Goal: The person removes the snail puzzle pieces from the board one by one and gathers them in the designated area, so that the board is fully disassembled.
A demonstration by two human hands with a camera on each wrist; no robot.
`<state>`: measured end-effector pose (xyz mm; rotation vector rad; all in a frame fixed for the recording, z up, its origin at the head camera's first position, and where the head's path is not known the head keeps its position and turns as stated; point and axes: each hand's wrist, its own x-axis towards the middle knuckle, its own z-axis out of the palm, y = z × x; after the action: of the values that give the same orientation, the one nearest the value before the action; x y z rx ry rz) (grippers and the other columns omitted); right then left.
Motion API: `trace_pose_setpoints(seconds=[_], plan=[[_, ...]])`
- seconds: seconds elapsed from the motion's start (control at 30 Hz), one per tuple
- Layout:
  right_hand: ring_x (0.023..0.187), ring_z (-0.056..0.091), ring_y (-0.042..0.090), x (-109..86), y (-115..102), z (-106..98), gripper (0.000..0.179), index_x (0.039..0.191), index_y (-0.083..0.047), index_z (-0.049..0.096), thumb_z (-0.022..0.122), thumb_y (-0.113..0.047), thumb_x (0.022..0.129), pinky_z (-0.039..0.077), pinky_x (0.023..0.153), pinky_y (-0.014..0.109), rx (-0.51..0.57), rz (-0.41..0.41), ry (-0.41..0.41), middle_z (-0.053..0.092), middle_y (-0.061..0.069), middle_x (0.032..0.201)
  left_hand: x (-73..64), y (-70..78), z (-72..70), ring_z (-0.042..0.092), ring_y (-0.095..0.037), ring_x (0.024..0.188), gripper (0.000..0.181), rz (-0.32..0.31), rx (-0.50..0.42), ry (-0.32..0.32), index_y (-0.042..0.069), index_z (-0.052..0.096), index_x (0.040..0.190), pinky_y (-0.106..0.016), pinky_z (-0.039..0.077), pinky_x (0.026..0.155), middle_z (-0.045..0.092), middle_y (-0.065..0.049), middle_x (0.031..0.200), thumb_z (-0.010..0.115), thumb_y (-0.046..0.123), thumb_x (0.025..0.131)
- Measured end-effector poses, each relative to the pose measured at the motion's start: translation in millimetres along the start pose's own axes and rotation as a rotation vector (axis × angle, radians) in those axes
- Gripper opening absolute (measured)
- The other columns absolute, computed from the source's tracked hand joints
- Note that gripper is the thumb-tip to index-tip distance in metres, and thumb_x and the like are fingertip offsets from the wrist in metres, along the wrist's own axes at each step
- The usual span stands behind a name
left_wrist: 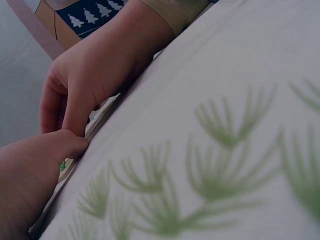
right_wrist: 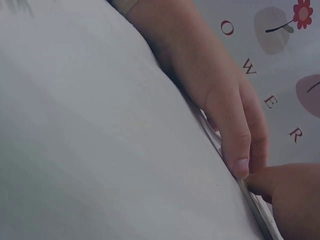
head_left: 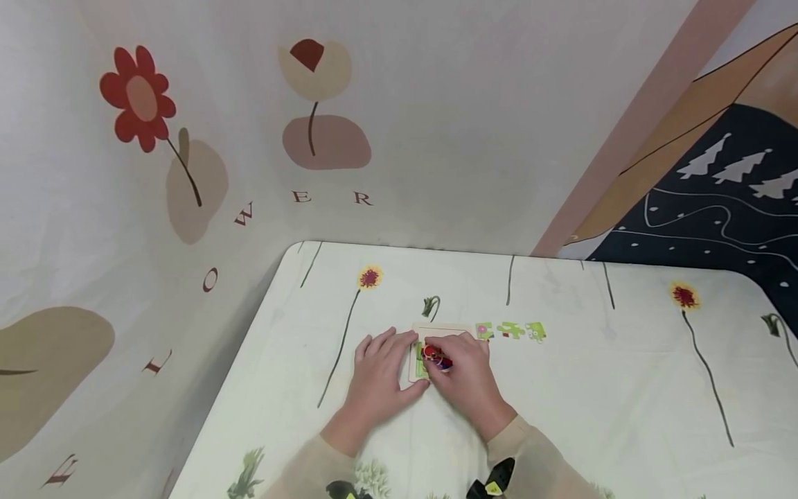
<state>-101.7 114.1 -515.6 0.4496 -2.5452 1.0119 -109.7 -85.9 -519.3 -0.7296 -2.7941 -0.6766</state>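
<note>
The left hand lies with its fingers extended along the left side of a small puzzle board, its thumb reaching across toward the near edge; it grasps nothing and looks best used as a steady brace, kept flat so that the board does not skid. Inside the board's left part shows a strip of green artwork, partly covered by the fingers. Just right of that, over the middle of the board, the right hand has thumb and fingertips bent in on a red-and-blue piece, apparently pinching it; whether the piece is raised or already lying down cannot be told. Fitting it seems to be the step in hand, and it would go well with a light grip at the edges, a small turn until the outline matches, then even pressure from above rather than a shove from the side. The thumbs come very close together at the near edge, so the left one could get in the way, and the right hand hides the board's right part. Farther around, from the left, rises a backdrop printed with flowers and letters; the white tablecloth spreads below. Right of the board's far corner sit a pink-flower piece, close by the right hand's knuckles, then a green piece and a lighter green piece, within easy reach.
</note>
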Motion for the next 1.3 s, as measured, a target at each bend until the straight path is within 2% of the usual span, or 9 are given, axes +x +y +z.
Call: trace_pose_setpoints(seconds=[0.17, 0.27, 0.37, 0.43, 0.57, 0.77, 0.97, 1.1, 1.3], plan=[[0.097, 0.063, 0.017, 1.0, -2.0, -2.8, 0.035, 0.121, -0.015, 0.08, 0.089, -0.014, 0.088, 0.033, 0.092, 0.05, 0.061, 0.05, 0.025, 0.078, -0.004, 0.11, 0.0, -0.6, -1.5, 0.046, -0.032, 0.147, 0.078, -0.01, -0.007, -0.012, 0.016, 0.055, 0.153, -0.066, 0.026, 0.117, 0.059, -0.002, 0.153, 0.077, 0.056, 0.089], [0.1, 0.063, 0.018, -1.8, -0.1, -6.0, 0.034, 0.12, -0.015, 0.08, 0.09, -0.013, 0.087, 0.03, 0.1, 0.055, 0.08, 0.07, 0.062, 0.076, -0.004, 0.111, 0.2, -0.5, -2.1, 0.046, -0.031, 0.147, 0.081, -0.018, -0.001, -0.025, 0.016, 0.053, 0.155, -0.066, 0.027, 0.117, 0.059, -0.003, 0.153, 0.077, 0.057, 0.089], [0.106, 0.061, 0.022, -6.3, 5.5, -10.8, 0.036, 0.118, -0.014, 0.08, 0.092, -0.009, 0.085, 0.028, 0.101, 0.055, 0.087, 0.087, 0.096, 0.07, -0.001, 0.116, 0.1, 0.7, -2.1, 0.046, -0.031, 0.147, 0.082, -0.026, -0.004, -0.038, 0.016, 0.053, 0.156, -0.065, 0.027, 0.118, 0.059, -0.003, 0.154, 0.077, 0.057, 0.089], [0.112, 0.058, 0.024, -10.4, 10.2, -14.9, 0.037, 0.117, -0.014, 0.079, 0.092, -0.007, 0.083, 0.027, 0.1, 0.054, 0.087, 0.098, 0.114, 0.067, 0.001, 0.12, -0.5, 1.3, -1.4, 0.046, -0.031, 0.147, 0.082, -0.029, -0.008, -0.038, 0.016, 0.054, 0.155, -0.065, 0.027, 0.118, 0.059, -0.002, 0.154, 0.078, 0.056, 0.088], [0.116, 0.054, 0.026, -19.3, 21.0, -24.1, 0.039, 0.117, -0.012, 0.079, 0.093, -0.003, 0.081, 0.026, 0.094, 0.051, 0.079, 0.107, 0.143, 0.065, 0.004, 0.123, -2.0, 1.5, -0.3, 0.046, -0.031, 0.147, 0.082, -0.029, -0.013, -0.032, 0.017, 0.055, 0.154, -0.065, 0.027, 0.118, 0.059, 0.0, 0.153, 0.08, 0.055, 0.087], [0.115, 0.052, 0.029, -26.2, 34.8, -38.8, 0.043, 0.119, -0.01, 0.079, 0.092, 0.001, 0.079, 0.025, 0.092, 0.055, 0.059, 0.131, 0.18, 0.065, 0.009, 0.121, -2.3, 0.0, -1.6, 0.046, -0.031, 0.147, 0.083, -0.018, -0.01, -0.017, 0.017, 0.054, 0.154, -0.065, 0.027, 0.118, 0.058, 0.001, 0.154, 0.082, 0.055, 0.086], [0.115, 0.051, 0.031, -29.4, 40.4, -52.0, 0.044, 0.123, -0.009, 0.079, 0.09, 0.0, 0.081, 0.026, 0.097, 0.06, 0.029, 0.23, 0.162, 0.063, 0.008, 0.115, -1.7, 0.4, -4.1, 0.046, -0.031, 0.147, 0.082, -0.023, -0.013, -0.011, 0.017, 0.055, 0.154, -0.065, 0.027, 0.117, 0.059, 0.0, 0.153, 0.082, 0.054, 0.086], [0.113, 0.052, 0.03, -32.5, 39.7, -58.3, 0.041, 0.122, -0.009, 0.078, 0.09, -0.002, 0.083, 0.027, 0.096, 0.058, 0.016, 0.285, 0.114, 0.065, 0.008, 0.114, -0.9, 0.9, -3.9, 0.045, -0.031, 0.147, 0.081, -0.026, -0.016, -0.022, 0.016, 0.054, 0.154, -0.064, 0.027, 0.118, 0.059, -0.001, 0.153, 0.081, 0.054, 0.087], [0.108, 0.052, 0.03, -36.5, 39.3, -61.2, 0.04, 0.12, -0.009, 0.08, 0.09, -0.003, 0.083, 0.027, 0.092, 0.054, -0.028, 0.3, 0.071, 0.067, 0.007, 0.11, -0.6, 0.9, -3.5, 0.046, -0.03, 0.147, 0.082, -0.024, -0.014, -0.019, 0.017, 0.055, 0.154, -0.064, 0.027, 0.118, 0.059, 0.0, 0.153, 0.081, 0.055, 0.087]])
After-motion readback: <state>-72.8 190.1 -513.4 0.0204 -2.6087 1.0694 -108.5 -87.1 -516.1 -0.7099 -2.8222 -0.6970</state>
